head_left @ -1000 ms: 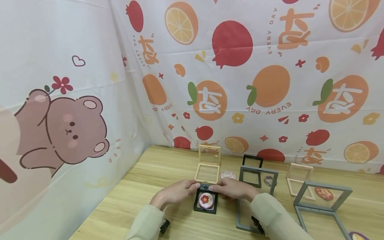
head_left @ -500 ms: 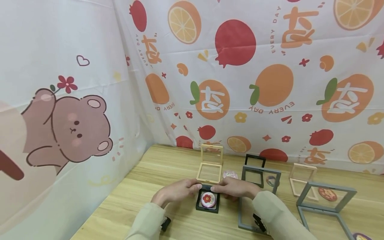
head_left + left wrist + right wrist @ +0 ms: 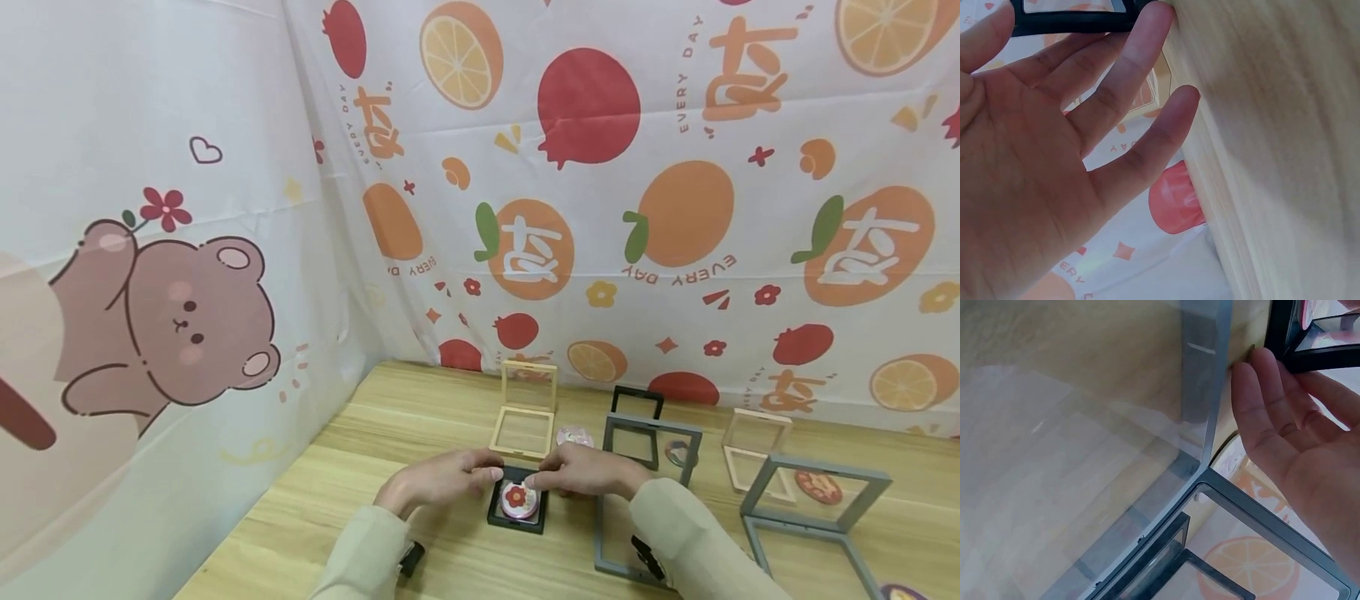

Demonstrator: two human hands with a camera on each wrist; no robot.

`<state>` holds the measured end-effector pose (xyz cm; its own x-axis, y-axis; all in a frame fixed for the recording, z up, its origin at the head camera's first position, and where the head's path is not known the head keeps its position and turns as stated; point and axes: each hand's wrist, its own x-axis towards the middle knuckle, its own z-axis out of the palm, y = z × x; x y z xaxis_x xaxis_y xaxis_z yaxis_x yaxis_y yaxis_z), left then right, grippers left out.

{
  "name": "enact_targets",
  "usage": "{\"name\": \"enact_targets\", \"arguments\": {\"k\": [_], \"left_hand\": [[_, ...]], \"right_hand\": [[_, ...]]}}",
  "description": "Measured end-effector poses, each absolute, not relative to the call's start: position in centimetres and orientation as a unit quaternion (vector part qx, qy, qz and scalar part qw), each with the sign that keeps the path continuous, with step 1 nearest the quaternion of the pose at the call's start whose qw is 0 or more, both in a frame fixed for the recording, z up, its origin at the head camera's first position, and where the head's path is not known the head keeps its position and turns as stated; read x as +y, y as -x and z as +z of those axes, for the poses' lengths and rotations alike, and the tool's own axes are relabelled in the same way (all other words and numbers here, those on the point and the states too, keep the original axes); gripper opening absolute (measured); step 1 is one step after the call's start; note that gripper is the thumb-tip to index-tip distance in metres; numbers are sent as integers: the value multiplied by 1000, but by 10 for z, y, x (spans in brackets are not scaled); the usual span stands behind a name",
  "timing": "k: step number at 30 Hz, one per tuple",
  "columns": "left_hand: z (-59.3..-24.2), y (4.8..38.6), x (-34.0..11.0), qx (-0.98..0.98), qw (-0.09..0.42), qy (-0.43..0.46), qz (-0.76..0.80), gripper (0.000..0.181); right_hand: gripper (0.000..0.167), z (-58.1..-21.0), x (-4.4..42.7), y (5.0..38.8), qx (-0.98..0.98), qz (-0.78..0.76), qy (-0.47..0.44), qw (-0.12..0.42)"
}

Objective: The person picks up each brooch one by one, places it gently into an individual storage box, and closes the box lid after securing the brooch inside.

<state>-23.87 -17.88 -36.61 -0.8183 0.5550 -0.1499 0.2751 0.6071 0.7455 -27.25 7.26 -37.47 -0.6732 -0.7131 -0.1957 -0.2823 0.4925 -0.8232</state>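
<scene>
A small black display frame (image 3: 516, 525) lies on the table before both hands, with a round badge (image 3: 519, 502) bearing a red flower inside it. Its lid (image 3: 1072, 22) is raised at the far side. The left hand (image 3: 442, 481) holds the lid's left edge, thumb in front and fingers behind; its other fingers stretch out loosely in the left wrist view. At the right edge, the right hand (image 3: 588, 469) grips the lid with its thumb over the near side. Its fingers (image 3: 1266, 394) reach behind the black rim in the right wrist view.
Around stand open frames: a yellow one (image 3: 522, 455) behind, a small black one (image 3: 657, 454), a pale one (image 3: 757, 412), and two large grey ones (image 3: 600, 533), (image 3: 828, 523) on the right. Other round badges (image 3: 819, 486), (image 3: 574, 437) lie among them. A printed cloth (image 3: 675, 317) hangs behind.
The black frame's lid has tipped toward the near side, between both thumbs. The right thumb has come lower, near the badge's top. The head view has shifted slightly.
</scene>
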Motion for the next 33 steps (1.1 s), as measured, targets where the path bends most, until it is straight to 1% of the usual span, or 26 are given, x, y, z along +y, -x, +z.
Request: {"name": "enact_targets", "arguments": {"k": [4,8,21,30,33], "left_hand": [[-366,239,-180,878,193,-241,367,41],[-366,238,-182,880,195,-244,358,41],[-367,237,-182,882,199,-241,353,34],[-365,237,-183,892,189,-253,324,38],[-364,237,-182,894,184,-259,315,38]], "right_hand": [[26,-375,71,271,827,-397,312,246],[26,-376,69,269,833,-389,321,229],[25,-378,67,264,846,-383,301,217],[24,-380,65,264,854,-377,297,200],[27,-381,63,264,860,-369,292,195]]}}
